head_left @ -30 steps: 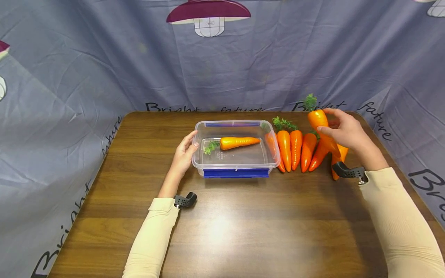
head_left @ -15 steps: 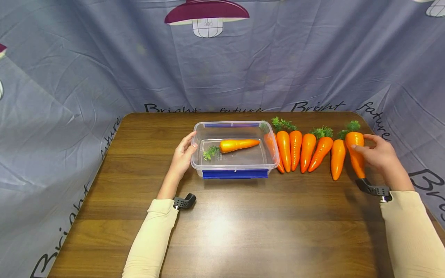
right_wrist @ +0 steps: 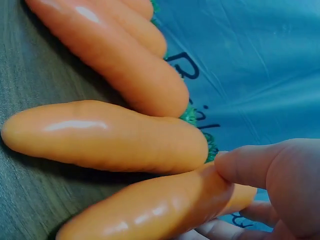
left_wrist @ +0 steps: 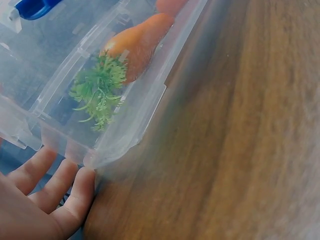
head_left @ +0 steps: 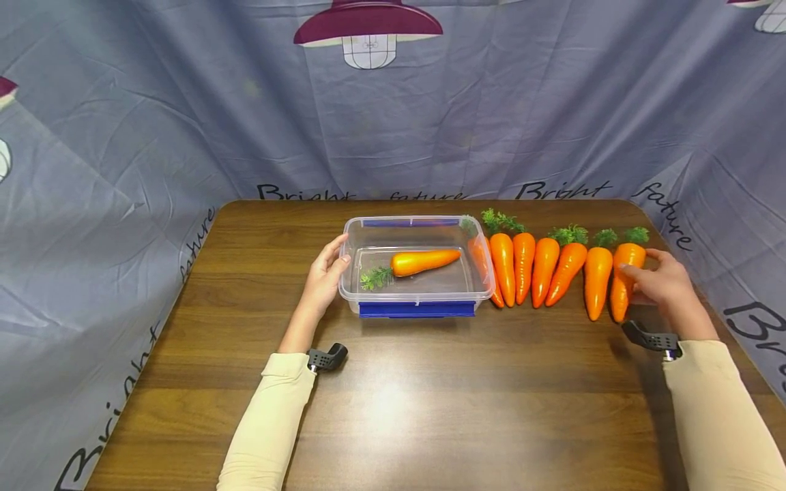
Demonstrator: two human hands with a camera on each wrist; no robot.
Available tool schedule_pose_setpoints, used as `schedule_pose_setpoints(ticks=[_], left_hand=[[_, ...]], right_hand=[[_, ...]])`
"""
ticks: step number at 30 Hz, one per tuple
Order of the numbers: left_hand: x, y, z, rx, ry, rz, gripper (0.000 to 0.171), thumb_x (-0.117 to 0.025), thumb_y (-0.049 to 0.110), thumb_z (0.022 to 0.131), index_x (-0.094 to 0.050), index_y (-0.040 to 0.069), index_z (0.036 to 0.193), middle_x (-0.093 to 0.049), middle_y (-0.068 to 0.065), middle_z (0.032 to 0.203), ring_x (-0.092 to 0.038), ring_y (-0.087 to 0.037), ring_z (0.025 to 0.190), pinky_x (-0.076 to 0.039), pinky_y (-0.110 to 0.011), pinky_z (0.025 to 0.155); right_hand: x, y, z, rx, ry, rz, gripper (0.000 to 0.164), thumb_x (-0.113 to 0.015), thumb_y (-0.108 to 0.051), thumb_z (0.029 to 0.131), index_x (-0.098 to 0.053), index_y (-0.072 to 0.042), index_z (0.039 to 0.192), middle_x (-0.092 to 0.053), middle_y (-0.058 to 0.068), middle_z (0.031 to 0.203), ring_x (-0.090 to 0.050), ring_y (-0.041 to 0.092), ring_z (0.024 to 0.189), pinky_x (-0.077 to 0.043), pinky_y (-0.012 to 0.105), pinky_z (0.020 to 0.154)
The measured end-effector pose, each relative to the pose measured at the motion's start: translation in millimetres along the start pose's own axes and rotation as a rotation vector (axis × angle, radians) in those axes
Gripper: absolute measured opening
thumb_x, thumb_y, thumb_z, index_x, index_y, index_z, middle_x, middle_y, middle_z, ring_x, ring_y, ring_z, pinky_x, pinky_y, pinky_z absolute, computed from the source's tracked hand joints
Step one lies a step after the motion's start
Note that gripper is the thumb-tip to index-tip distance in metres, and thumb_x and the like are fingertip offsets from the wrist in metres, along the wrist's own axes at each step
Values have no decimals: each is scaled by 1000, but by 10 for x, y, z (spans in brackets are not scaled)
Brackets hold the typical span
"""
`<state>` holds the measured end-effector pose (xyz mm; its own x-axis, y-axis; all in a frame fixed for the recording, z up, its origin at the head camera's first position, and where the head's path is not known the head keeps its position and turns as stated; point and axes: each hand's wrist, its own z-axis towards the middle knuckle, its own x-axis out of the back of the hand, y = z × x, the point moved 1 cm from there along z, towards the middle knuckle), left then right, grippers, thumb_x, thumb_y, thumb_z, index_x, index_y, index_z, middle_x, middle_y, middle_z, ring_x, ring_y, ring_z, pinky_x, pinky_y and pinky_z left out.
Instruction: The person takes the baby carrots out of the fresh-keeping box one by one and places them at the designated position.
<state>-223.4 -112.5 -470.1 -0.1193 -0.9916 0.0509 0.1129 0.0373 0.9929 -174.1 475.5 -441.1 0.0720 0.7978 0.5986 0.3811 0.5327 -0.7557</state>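
At the right end of a row of orange carrots, my right hand (head_left: 666,279) holds the last carrot (head_left: 625,276) between thumb and fingers. That carrot lies with its green top towards the curtain; in the right wrist view the thumb presses on its thick end. Beside it is another carrot (right_wrist: 105,137). My left hand (head_left: 324,271) rests against the left end of a clear plastic container (head_left: 416,296) with blue clips. Its fingertips (left_wrist: 82,177) touch the outer wall in the left wrist view. Inside the container lies one carrot (head_left: 425,262), leafy end to the left.
Several more carrots (head_left: 524,267) lie side by side right of the container, and the leftmost is partly seen through its wall. Everything stands near the far edge of a brown wooden table (head_left: 393,402). A grey curtain (head_left: 491,102) hangs behind and at both sides.
My right hand has carried its carrot rightwards from above the row and lowered it to the row's right end. The carrot in the container has shifted slightly. My left hand stays put.
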Motion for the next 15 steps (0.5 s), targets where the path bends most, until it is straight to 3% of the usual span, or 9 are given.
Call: schedule_pose_setpoints(ticks=[8, 15], left_hand=[[-2, -3, -6, 5, 2, 10, 50, -48, 8, 104, -42, 8, 154, -45, -28, 154, -50, -45, 138, -45, -61, 112], [0, 2, -10, 8, -4, 0, 50, -47, 8, 105, -41, 9, 154, -44, -27, 155, -49, -45, 139, -44, -61, 113]], right_hand=[[-45, 14, 8, -39, -31, 4, 87, -48, -28, 105, 10, 16, 153, -22, 51, 145, -64, 3, 68, -64, 47, 73], [-48, -5, 15, -59, -44, -9, 88, -49, -32, 105, 8, 14, 155, -26, 49, 143, -63, 2, 69, -64, 47, 74]])
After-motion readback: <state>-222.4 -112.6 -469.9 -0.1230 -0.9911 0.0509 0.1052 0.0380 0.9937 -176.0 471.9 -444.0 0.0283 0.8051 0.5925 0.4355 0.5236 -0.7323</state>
